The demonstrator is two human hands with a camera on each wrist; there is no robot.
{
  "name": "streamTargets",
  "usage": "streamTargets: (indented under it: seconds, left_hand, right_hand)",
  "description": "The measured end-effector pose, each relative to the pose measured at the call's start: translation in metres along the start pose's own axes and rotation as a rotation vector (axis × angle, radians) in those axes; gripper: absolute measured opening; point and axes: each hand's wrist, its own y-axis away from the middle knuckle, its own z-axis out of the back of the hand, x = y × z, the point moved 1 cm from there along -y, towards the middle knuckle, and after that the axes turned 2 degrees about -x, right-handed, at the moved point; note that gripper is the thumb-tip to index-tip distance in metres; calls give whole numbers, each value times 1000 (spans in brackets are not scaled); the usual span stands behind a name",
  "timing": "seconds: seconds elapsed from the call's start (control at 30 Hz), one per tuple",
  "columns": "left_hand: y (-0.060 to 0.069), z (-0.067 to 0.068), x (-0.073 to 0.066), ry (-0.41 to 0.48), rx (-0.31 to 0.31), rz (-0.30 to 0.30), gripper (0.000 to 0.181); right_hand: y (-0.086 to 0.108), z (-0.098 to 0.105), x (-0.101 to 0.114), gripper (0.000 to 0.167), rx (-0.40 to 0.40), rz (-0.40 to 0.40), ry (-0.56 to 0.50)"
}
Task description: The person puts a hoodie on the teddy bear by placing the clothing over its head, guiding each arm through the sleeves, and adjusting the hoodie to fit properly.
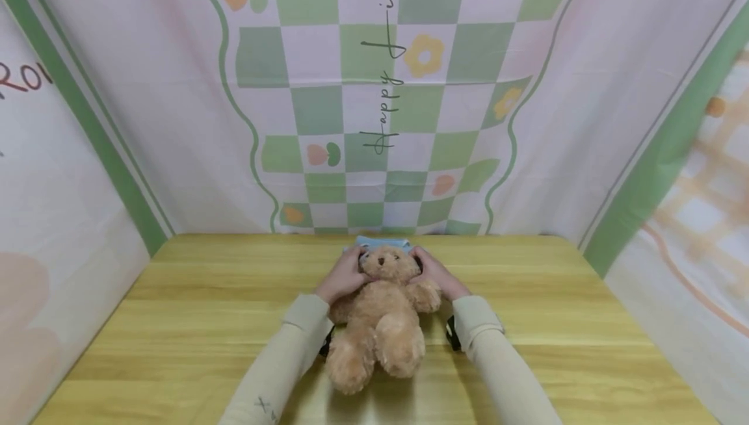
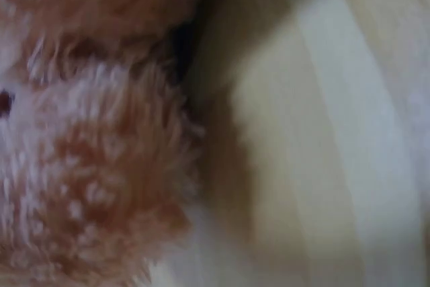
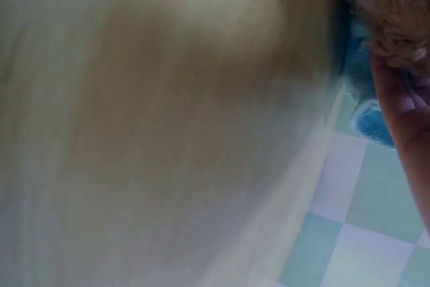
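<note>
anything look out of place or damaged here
Only the "Happy Life" lettering on the backdrop looks odd: it runs sideways, reading bottom to top. Nothing looks spilled or damaged; the teddy bear appears intact where it shows.

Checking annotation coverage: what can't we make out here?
Head: how far left grip and right grip reach round the bear, which hides it.
Head: blue cloth, partly behind the bear.
Left wrist: rest of the bear, cut off by left edge.
Right wrist: tabletop grain, blurred.

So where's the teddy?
In the head view, the teddy bear is in the middle, between the left hand and right hand, blue fabric just behind its head.
</note>
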Motion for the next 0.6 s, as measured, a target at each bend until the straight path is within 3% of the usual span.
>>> streamTargets:
  seconds: [0.17,0.27,0.37,0.47,0.6]
  left_hand:
    - [2,-2,-2,-30,-83,-93,35]
    - [1,-3,-1,-69,-139,-137,36]
    - [-1,-5,0,-38,-167,-108,32]
    - [-2,-6,2,31,-168,-46,34]
    - [-2,-6,-1,74,-169,-4,46]
  right_hand:
    - [0,-3,0,20,-81,54,55]
    - [-1,-4,0,18,-104,61,78]
    - [-1,0,1,26,-58,35,39]
    - [-1,7,3,49,28,-9,15]
    - [-4,9,7,60,37,11,157]
